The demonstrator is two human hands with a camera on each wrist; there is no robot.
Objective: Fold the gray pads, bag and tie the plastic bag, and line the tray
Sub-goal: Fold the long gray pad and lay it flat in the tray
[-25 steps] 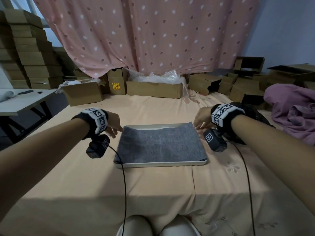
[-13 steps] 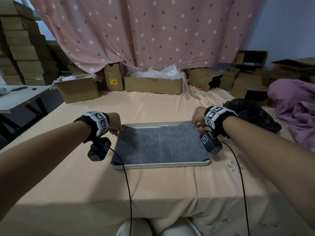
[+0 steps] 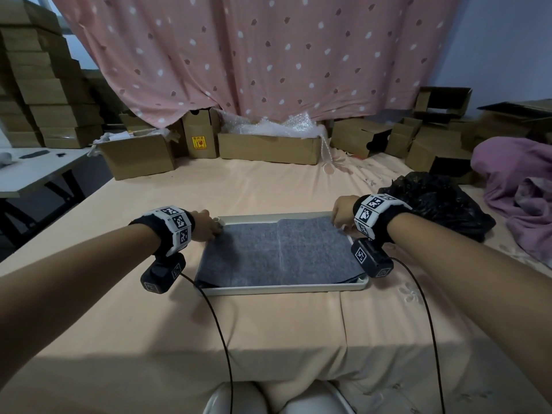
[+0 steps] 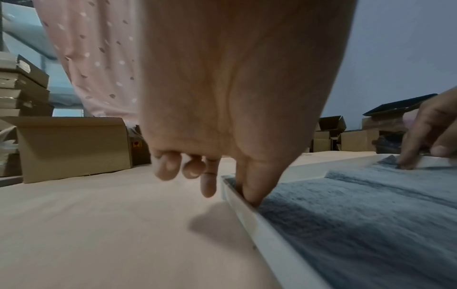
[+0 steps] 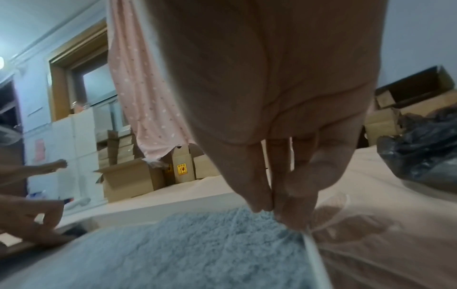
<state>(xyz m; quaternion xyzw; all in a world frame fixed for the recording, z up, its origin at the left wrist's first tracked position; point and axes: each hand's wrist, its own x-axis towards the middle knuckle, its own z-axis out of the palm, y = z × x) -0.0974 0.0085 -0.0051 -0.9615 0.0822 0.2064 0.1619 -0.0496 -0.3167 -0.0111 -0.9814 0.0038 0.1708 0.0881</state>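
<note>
On tray (image 3: 280, 289) I've got gray pad (image 3: 277, 253); my left hand (image 3: 206, 225) presses its far-left corner with straight fingers, right hand (image 3: 343, 213) pinches far-right corner.

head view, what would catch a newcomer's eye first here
First, the gray pad lying in the pale tray at the middle of the peach-covered bed, with both hands at its far corners: the left hand presses its corner down inside the rim, the right hand pinches its corner. Next, the crumpled black plastic bag just right of the tray, and the pink dotted curtain above a row of cardboard boxes.
</note>
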